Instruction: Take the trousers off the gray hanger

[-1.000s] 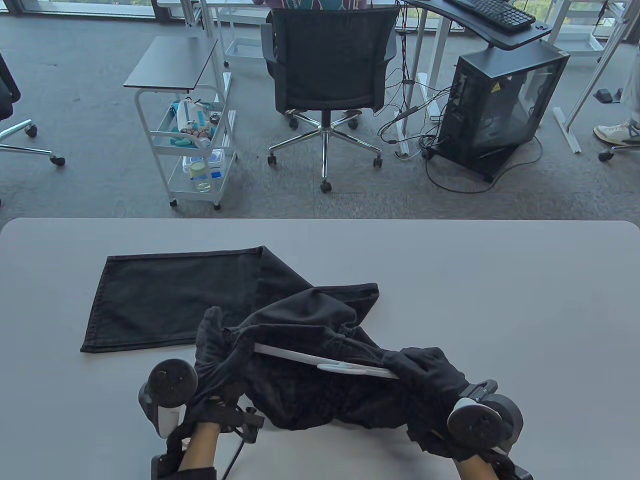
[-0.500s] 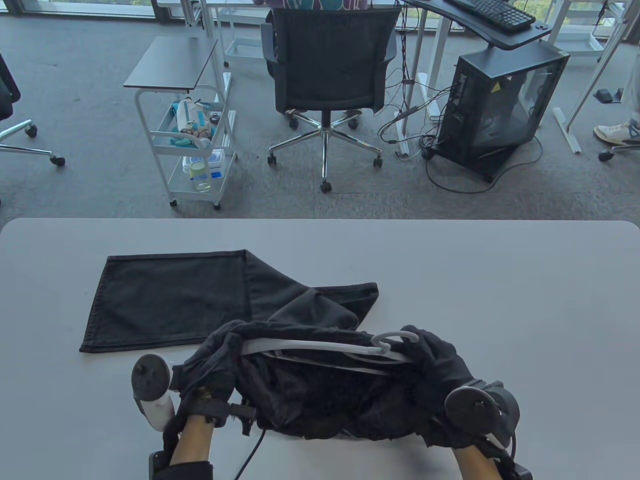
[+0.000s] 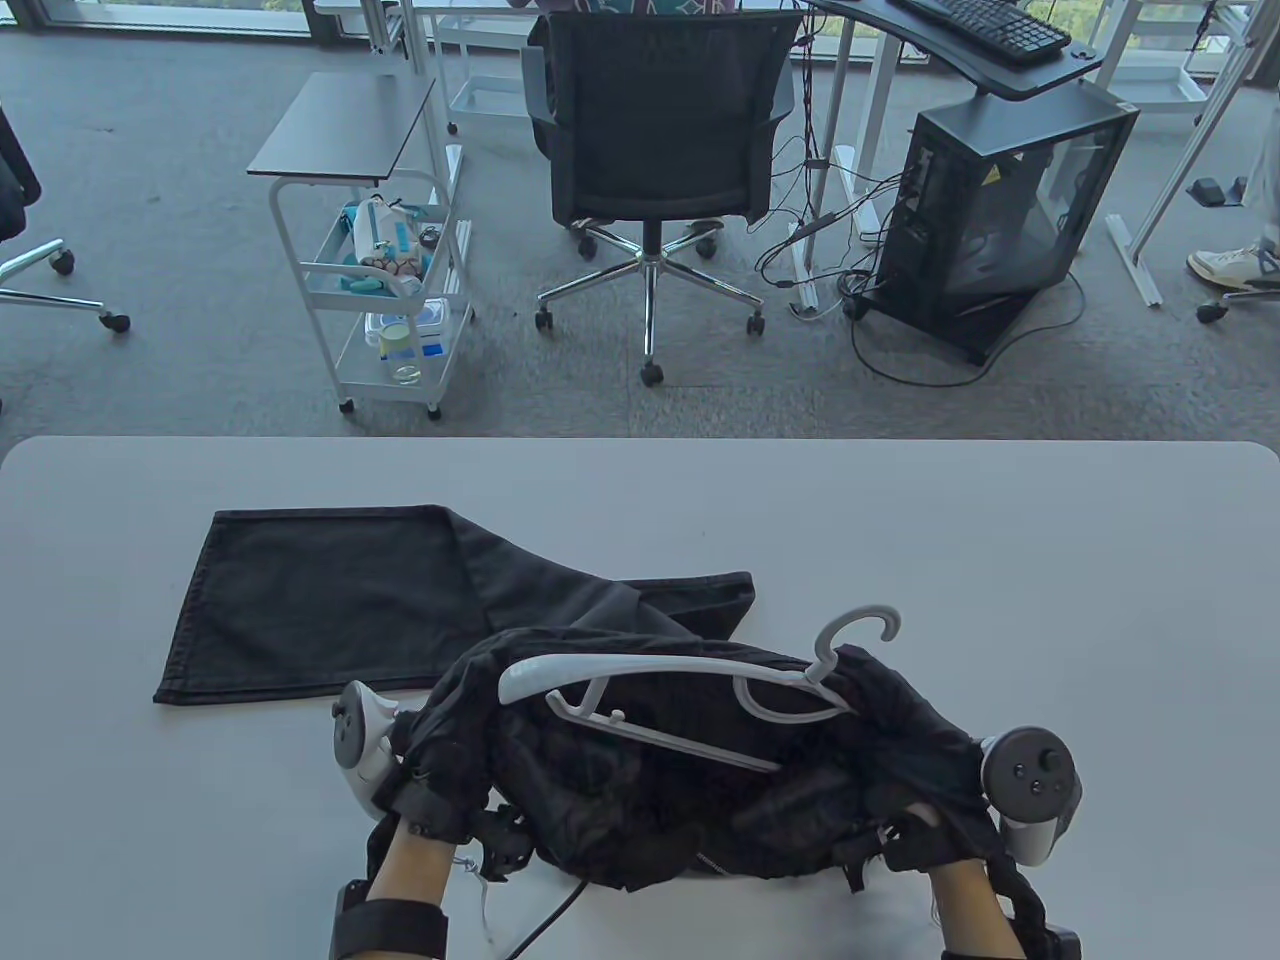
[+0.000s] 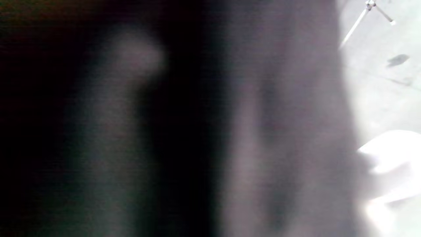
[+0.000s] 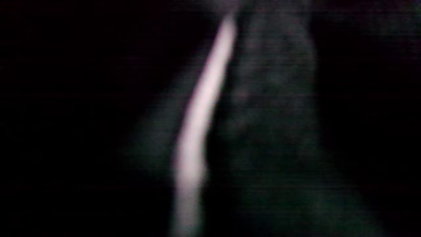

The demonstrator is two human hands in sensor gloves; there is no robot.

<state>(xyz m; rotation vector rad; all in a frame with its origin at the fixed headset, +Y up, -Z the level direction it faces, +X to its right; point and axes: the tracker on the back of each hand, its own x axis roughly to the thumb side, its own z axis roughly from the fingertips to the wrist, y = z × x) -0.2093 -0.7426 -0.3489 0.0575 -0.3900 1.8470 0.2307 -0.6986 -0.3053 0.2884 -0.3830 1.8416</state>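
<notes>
Fingers of both hands are buried in dark cloth, so I cannot tell whether they are spread or pinching; the left hand (image 3: 440, 790) sits at the left end of the bunched waistband and the right hand (image 3: 930, 800) at the right end, each seemingly gripping fabric. Both wrist views show only blurred dark cloth, with a pale streak in the right one that may be the hanger.

The trousers (image 3: 640, 760) lie heaped at the near edge of the worktop (image 3: 1000, 560), one leg spread flat toward the far left. The gray hanger (image 3: 680, 680) now rests on top of the heap, its hook pointing away from the person, with its right shoulder tucked under cloth near the right hand.

These trousers look soft, limp and light; they will sag and drag rather than slide off cleanly, so the waistband edge is the sensible place to hold. That hanger is stiff, thin plastic, likely light, and best taken at the neck below the hook.

Compared with half a second ago, the hanger has come out much further: its hook, then beside the right hand's fingers, now stands clear above the cloth, the left arm of the hanger is bare, and both hands have drawn back toward the person
</notes>
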